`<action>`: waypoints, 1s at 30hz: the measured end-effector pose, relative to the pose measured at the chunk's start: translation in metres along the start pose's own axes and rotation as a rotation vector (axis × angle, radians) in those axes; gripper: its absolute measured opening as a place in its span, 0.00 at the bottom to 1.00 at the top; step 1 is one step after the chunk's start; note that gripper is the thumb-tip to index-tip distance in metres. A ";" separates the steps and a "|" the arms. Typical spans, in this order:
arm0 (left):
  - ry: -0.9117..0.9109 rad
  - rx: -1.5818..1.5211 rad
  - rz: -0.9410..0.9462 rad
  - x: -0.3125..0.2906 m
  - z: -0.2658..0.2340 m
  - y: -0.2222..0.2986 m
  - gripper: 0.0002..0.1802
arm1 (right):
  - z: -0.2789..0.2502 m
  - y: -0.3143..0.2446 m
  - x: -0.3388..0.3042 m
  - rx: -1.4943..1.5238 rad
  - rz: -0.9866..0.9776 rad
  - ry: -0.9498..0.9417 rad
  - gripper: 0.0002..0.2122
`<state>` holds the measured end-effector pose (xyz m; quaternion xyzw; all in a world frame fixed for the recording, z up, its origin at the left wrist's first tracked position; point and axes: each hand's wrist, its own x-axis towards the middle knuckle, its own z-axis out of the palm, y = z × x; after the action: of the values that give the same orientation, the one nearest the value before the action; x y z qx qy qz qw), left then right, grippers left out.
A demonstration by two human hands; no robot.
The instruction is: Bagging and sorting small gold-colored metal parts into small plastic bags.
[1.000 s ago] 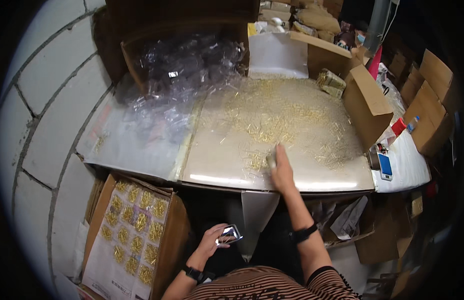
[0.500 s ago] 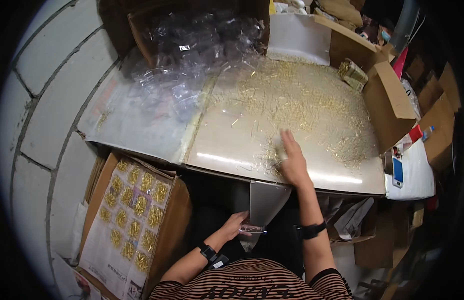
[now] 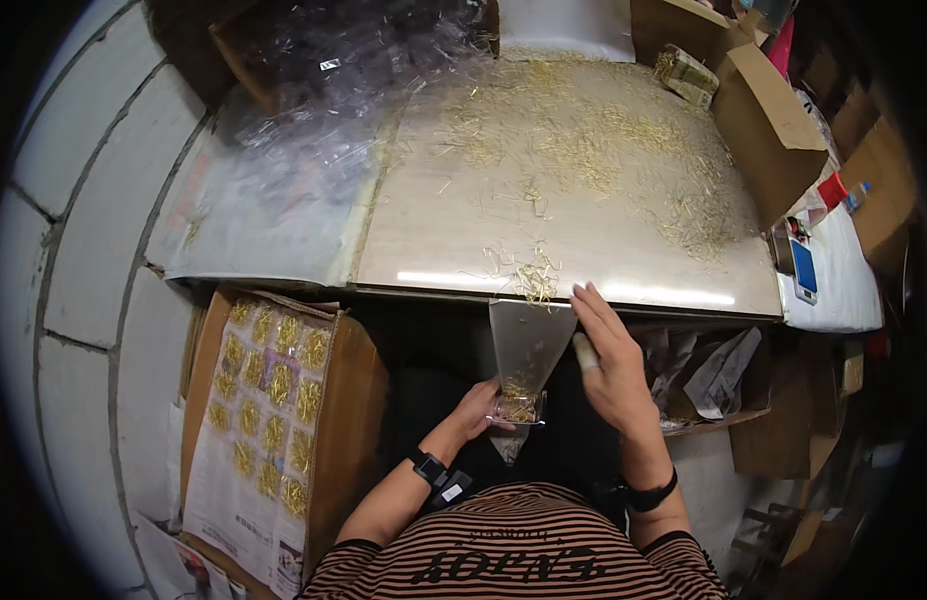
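Note:
My left hand (image 3: 474, 408) grips a small clear plastic box (image 3: 533, 417) at the lower end of a grey sheet chute (image 3: 524, 335). Gold-coloured thin metal pieces lie in the box, and some are on the lower part of the chute. Just right of the chute's top, my right hand (image 3: 617, 375) is held with its fingers stretched out and holds nothing; a white wrap covers its thumb. At the table edge above the chute sits a small clump of gold pieces (image 3: 537, 278). More of them (image 3: 574, 150) are scattered over the tabletop (image 3: 424, 235).
A heap of clear plastic boxes (image 3: 334, 100) fills the far left. On the lower left, a carton (image 3: 349, 390) carries rows of filled boxes (image 3: 274, 433). Cardboard walls (image 3: 764, 130) bound the table's right side. Beyond them lies a blue-screened device (image 3: 805, 270).
My right hand has come from the tabletop back toward me, beside the chute. Gold pieces have slid down to the edge and through the chute into the box. The view has shifted.

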<state>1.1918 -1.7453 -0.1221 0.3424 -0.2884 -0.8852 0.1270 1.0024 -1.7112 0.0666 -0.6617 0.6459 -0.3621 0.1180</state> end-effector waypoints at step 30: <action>0.058 -0.075 0.054 0.005 -0.002 -0.008 0.26 | 0.025 -0.007 -0.015 -0.156 -0.056 -0.091 0.20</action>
<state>1.1895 -1.7419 -0.1303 0.3548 -0.2604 -0.8814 0.1719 1.0254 -1.7038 0.0482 -0.7023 0.6474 -0.2834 0.0855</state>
